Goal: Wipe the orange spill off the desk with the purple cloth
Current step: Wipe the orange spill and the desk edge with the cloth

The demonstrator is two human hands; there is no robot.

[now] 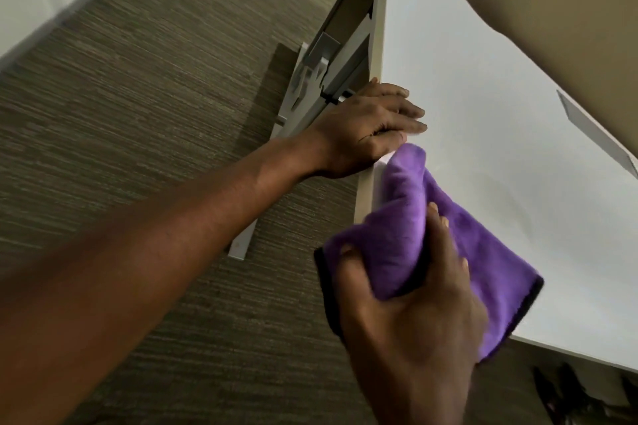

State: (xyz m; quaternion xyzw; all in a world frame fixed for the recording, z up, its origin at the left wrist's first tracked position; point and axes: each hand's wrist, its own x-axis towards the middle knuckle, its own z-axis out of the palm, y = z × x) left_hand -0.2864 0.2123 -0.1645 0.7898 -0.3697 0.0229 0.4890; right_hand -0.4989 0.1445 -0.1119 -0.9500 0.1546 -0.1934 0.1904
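A purple cloth [407, 217] with a dark hem is bunched in my right hand [414, 321], which grips it at the near corner of the white desk [500, 114]. The cloth's top fold lies against the desk's left edge. My left hand [369, 124] rests palm down over that same edge, just beyond the cloth, fingers spread on the desktop and holding nothing. No orange spill shows on the visible desktop; the cloth and my hands cover part of it.
Grey-brown carpet [155, 114] fills the left side. The desk's grey metal leg and bracket [310, 72] stand under its left edge. A tan wall or panel [569, 10] rises behind the desk. Dark objects [580, 393] lie on the floor at bottom right.
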